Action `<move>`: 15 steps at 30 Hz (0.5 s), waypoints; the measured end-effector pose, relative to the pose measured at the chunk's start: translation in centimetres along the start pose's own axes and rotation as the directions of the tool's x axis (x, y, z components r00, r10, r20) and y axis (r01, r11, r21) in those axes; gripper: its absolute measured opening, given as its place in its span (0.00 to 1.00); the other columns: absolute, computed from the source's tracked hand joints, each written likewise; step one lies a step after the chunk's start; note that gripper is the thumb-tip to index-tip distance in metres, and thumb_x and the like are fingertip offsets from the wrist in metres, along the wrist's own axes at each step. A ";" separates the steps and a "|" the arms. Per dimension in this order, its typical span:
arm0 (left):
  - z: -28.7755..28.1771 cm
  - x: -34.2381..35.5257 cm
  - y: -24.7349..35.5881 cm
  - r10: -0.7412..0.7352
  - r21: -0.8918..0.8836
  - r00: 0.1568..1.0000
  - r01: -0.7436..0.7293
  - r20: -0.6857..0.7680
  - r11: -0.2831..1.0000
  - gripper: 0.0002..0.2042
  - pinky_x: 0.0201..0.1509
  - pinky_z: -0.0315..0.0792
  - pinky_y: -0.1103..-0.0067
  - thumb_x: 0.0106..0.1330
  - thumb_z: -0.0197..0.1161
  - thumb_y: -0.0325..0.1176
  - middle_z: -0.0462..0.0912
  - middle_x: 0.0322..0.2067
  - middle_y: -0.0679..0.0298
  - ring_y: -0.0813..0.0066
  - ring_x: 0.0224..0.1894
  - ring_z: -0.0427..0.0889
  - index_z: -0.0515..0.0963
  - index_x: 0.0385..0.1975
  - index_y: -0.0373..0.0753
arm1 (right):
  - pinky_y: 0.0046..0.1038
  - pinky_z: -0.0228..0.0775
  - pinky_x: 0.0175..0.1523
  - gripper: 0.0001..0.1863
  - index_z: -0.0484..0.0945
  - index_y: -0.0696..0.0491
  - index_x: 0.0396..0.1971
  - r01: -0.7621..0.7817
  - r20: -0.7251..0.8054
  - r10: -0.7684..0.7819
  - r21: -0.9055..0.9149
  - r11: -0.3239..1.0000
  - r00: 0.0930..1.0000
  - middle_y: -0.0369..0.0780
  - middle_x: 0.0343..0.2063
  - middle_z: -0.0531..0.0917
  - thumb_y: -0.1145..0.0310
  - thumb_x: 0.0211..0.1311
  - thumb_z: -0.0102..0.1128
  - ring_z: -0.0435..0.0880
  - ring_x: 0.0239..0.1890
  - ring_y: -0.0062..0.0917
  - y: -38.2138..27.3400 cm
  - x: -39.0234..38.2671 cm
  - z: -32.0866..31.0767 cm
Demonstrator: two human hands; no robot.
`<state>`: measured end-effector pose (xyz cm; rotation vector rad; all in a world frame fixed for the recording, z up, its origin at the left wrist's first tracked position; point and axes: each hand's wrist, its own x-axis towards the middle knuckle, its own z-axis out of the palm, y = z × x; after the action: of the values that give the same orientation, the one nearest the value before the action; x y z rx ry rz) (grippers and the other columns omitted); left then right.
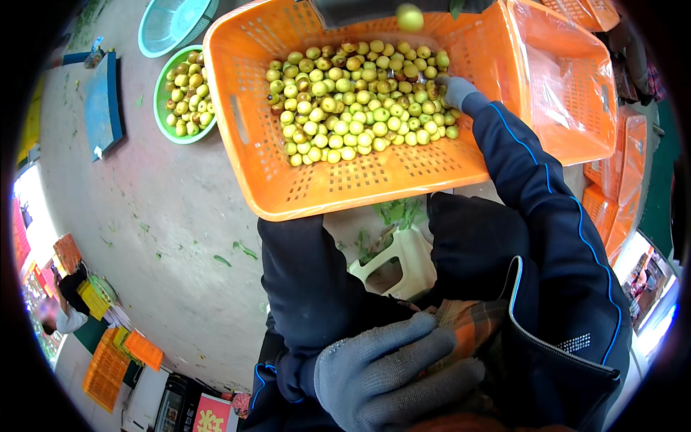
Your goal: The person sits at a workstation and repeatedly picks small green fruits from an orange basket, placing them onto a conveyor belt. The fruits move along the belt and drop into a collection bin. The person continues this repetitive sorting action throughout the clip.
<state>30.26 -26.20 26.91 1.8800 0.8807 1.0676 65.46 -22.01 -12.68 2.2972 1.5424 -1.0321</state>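
While the far left of the floor is taken up by a blue panel [103,108], a green basin [159,108] of round fruit is placed to its right, just below a turquoise basin [173,27]. Next, in front of the knees, a large orange crate [403,178] is seen, its base covered by the yellow-green fruit [345,109]. By the gloved left hand [389,373] nothing is seen to be held; its fingers are extended and loosely parted over the lap, well apart from the pile. Above the pile, one blurred fruit [410,17] is shown near the crate's far side. The gloved right hand [455,92] is set against the pile's right edge; its fingertips are hidden among the fruit, so whether any is gripped cannot be told. Farthest right, a plastic-lined crate [576,147] is placed beside the first.
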 end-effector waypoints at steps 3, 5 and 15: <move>-0.2 -0.2 -0.1 0.016 -0.010 1.000 -0.016 0.008 1.000 0.12 0.33 0.80 0.77 0.49 0.72 0.37 0.84 0.30 0.63 0.64 0.33 0.84 0.80 0.31 0.43 | 0.39 0.73 0.54 0.30 0.74 0.46 0.57 -0.009 0.032 0.007 0.052 0.999 0.999 0.50 0.47 0.81 0.74 0.49 0.58 0.80 0.51 0.43 0.1 0.3 -0.1; -0.3 -0.1 0.0 -0.001 0.016 0.999 0.000 0.032 1.000 0.12 0.33 0.80 0.77 0.49 0.72 0.37 0.84 0.30 0.63 0.65 0.33 0.84 0.80 0.32 0.44 | 0.38 0.73 0.55 0.30 0.74 0.47 0.58 -0.031 0.032 0.030 0.034 0.999 0.999 0.50 0.48 0.81 0.73 0.50 0.58 0.80 0.52 0.44 -0.3 0.7 0.1; -0.1 -0.3 -0.7 0.023 0.016 1.000 -0.024 0.013 1.000 0.12 0.33 0.81 0.77 0.49 0.72 0.37 0.83 0.30 0.62 0.66 0.32 0.84 0.80 0.32 0.43 | 0.39 0.73 0.54 0.25 0.77 0.49 0.54 0.020 0.029 -0.021 0.034 0.999 0.999 0.50 0.47 0.81 0.71 0.52 0.57 0.80 0.51 0.45 -0.5 1.3 0.1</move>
<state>29.92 -26.16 26.23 1.9128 0.8639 1.0640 65.22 -20.85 -13.47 2.2819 1.5525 -1.1012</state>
